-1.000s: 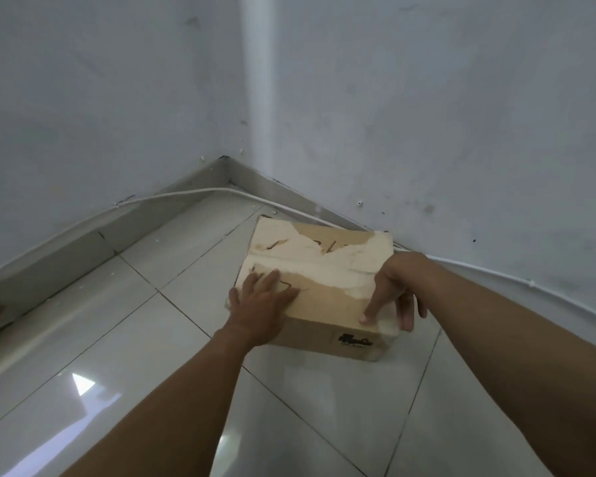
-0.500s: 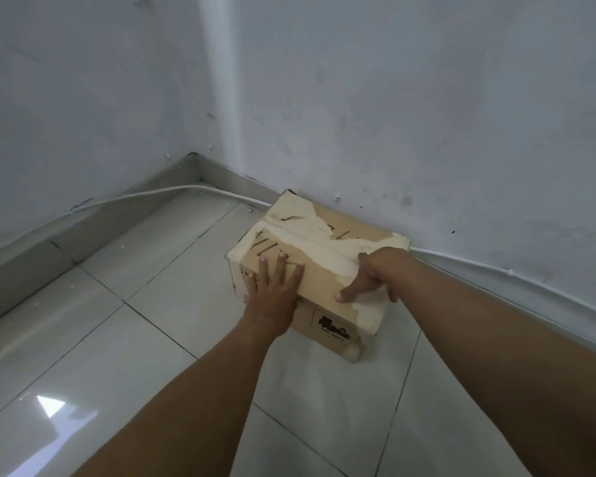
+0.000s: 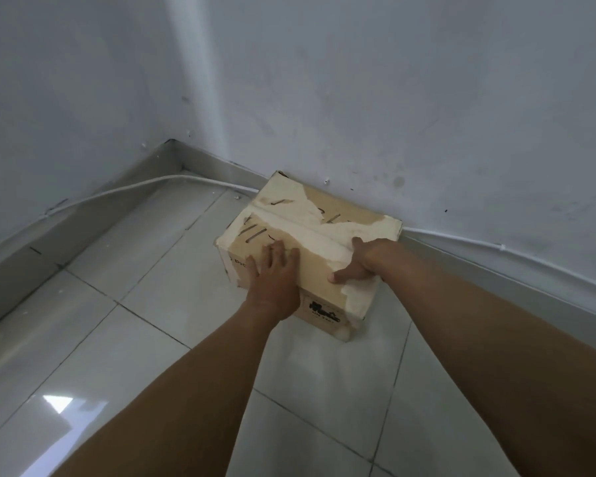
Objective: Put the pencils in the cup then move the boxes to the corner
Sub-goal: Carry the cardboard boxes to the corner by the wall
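A brown cardboard box with torn pale tape and black marks on its lid sits on the tiled floor, its far edge against the right wall, a short way right of the room corner. My left hand lies flat on the lid's near edge, fingers spread. My right hand presses on the lid's near right part, thumb pointing left. No pencils or cup are in view.
A white cable runs along the grey skirting of both walls and passes behind the box. Glossy white floor tiles spread left of and in front of the box.
The box has slid away from me and now rests against the right wall. Both hands have stayed on its lid and moved with it.
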`<action>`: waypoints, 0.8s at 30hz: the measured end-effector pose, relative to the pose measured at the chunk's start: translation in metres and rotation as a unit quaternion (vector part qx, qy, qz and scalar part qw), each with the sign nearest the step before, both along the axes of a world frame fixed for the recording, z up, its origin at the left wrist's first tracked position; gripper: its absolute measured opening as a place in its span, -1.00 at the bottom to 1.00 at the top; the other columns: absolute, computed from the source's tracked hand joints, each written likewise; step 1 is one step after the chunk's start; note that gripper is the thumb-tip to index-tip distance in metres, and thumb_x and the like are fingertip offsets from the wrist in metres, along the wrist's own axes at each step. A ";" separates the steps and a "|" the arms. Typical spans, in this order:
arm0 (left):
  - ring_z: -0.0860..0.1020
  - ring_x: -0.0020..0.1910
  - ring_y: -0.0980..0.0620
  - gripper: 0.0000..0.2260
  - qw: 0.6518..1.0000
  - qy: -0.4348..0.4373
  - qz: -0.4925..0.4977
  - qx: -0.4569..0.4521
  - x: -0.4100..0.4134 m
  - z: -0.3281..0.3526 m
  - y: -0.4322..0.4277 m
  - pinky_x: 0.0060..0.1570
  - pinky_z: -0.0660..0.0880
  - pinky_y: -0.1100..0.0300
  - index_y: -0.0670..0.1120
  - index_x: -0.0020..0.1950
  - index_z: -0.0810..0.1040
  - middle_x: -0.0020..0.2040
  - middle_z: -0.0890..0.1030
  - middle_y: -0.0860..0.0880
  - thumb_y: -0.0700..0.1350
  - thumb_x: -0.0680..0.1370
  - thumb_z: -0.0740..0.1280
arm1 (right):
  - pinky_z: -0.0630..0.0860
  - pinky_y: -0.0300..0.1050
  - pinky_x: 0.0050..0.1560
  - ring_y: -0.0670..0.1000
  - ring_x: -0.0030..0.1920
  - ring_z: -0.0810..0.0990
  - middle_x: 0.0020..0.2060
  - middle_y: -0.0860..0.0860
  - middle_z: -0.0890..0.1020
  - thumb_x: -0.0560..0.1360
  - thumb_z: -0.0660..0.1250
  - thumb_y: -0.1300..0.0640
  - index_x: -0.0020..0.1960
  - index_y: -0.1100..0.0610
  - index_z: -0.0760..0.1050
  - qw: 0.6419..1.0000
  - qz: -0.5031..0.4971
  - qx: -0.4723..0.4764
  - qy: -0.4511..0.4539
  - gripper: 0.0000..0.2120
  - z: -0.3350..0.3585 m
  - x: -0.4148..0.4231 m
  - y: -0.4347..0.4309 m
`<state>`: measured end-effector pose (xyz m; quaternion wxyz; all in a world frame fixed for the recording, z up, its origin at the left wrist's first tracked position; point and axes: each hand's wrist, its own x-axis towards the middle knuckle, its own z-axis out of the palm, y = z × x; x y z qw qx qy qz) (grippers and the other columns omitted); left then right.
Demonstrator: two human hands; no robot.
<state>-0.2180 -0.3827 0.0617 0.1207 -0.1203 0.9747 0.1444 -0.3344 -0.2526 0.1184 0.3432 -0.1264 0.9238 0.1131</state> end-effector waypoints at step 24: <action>0.43 0.34 -0.05 -0.64 0.983 -0.043 -0.103 0.148 0.066 0.373 0.135 0.36 0.26 -0.02 -0.07 0.40 0.40 0.37 0.49 -0.04 -0.11 0.59 0.21 | 0.07 0.11 0.46 0.06 0.48 0.22 0.44 0.04 0.34 0.58 0.17 -0.02 0.44 0.03 0.33 0.972 -0.076 -0.223 0.008 -0.55 0.309 0.127 0.156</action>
